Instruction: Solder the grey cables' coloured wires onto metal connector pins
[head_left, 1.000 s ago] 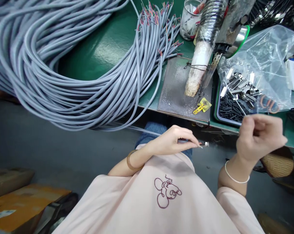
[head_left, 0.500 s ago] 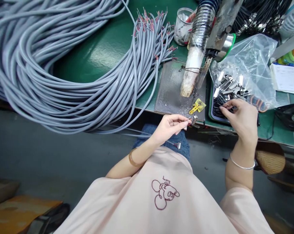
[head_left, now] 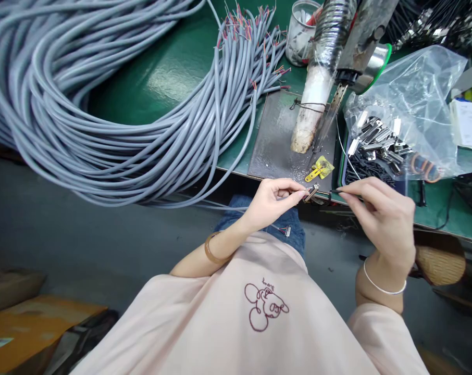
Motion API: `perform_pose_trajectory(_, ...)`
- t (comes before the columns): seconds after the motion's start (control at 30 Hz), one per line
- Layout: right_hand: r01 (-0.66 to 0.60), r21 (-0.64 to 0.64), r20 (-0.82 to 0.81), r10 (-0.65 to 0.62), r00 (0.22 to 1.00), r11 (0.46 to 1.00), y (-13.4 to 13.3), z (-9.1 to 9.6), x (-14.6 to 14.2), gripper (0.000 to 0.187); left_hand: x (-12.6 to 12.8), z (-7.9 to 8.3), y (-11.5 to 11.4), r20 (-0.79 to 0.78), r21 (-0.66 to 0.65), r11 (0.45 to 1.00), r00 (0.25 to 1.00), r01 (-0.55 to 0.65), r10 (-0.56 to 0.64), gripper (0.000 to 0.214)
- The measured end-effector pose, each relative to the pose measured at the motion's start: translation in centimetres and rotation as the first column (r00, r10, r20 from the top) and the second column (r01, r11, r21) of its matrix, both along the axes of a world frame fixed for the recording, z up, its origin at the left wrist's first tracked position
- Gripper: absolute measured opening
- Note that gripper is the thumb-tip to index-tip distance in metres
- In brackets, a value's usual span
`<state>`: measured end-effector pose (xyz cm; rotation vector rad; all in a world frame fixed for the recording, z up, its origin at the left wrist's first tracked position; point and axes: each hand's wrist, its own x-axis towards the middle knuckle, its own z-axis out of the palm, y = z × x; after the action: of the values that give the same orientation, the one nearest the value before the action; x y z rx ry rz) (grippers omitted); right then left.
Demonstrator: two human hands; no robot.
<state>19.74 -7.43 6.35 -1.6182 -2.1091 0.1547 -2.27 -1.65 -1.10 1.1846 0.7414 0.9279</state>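
Head view | left hand (head_left: 273, 203) pinching small silvery metal connector (head_left: 311, 193), part-hidden, by front edge of flat grey plate (head_left: 275, 138) | right hand (head_left: 384, 213) pinching slim black piece (head_left: 335, 191), near plate's right corner | dark-red stitched shirt lettering (head_left: 268, 284), unreadable

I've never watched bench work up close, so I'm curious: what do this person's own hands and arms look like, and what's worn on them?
The left hand is ungloved, with a brown bracelet on that arm. The right hand is ungloved too, with a thin, pale bangle. The loose sleeves are pale pink.
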Motion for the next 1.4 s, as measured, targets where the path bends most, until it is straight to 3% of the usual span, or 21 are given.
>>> perform_pose_trajectory(0.1, -0.092, -0.004, 0.112, 0.091, 0.989, 0.996, 0.2, -0.5, -0.9, 0.011, -0.2, 0.4, -0.1, -0.057, 0.106, 0.994, 0.998, -0.009, 0.015, 0.017)
perform_pose_trajectory(0.43, -0.126, -0.005, 0.199, 0.124, 0.972, 0.992, 0.6, -1.1, -1.0, 0.012, -0.2, 0.5, -0.3, -0.175, 0.249, 0.968, 0.984, 0.008, 0.037, 0.016)
perform_pose_trajectory(0.77, -0.162, -0.071, 0.365, 0.177, 0.914, 0.984, 0.5, -1.0, -1.7, 0.017, -0.3, 0.1, -0.7, -0.283, 0.478, 0.876, 0.956, 0.067, 0.081, 0.016)
perform_pose_trajectory(0.83, -0.185, -0.106, 0.337, 0.21, 0.918, 0.977, 0.6, -1.0, -1.7, 0.018, -0.3, 0.1, -0.8, -0.286, 0.415, 0.907, 0.957, 0.075, 0.051, 0.011)
perform_pose_trajectory(0.93, -0.242, -0.155, 0.227, 0.273, 0.935, 0.958, 0.7, -1.0, -1.7, 0.015, -0.2, 0.1, -1.1, -0.218, 0.176, 0.98, 0.975, 0.09, -0.051, 0.014)
perform_pose_trajectory(1.0, -0.259, -0.149, 0.169, 0.282, 0.944, 0.954, 0.7, -1.0, -1.9, 0.012, -0.1, 0.0, -1.3, -0.149, 0.064, 0.99, 0.982, 0.124, -0.113, 0.019)
perform_pose_trajectory(1.13, -0.245, -0.097, 0.116, 0.255, 0.96, 0.965, 0.9, -1.3, -2.5, 0.009, 0.0, -0.3, -1.5, -0.093, 0.021, 0.985, 0.982, 0.17, -0.167, 0.02)
perform_pose_trajectory(1.27, -0.284, -0.171, 0.07, 0.299, 0.952, 0.944, 1.0, -1.7, -2.9, 0.011, 0.0, -0.4, -1.5, -0.096, 0.016, 0.983, 0.979, 0.181, -0.178, 0.022)
perform_pose_trajectory(1.33, -0.224, -0.154, 0.0, 0.227, 0.974, 0.962, 0.9, -1.7, -2.8, 0.016, -0.1, -0.3, -1.4, -0.072, 0.002, 0.986, 0.984, 0.165, -0.165, 0.024)
perform_pose_trajectory(1.4, -0.06, -0.094, -0.101, 0.051, 0.994, 0.994, 0.7, -1.6, -2.5, 0.026, -0.2, -0.1, -1.3, -0.007, -0.032, 0.986, 0.987, 0.162, -0.163, 0.024)
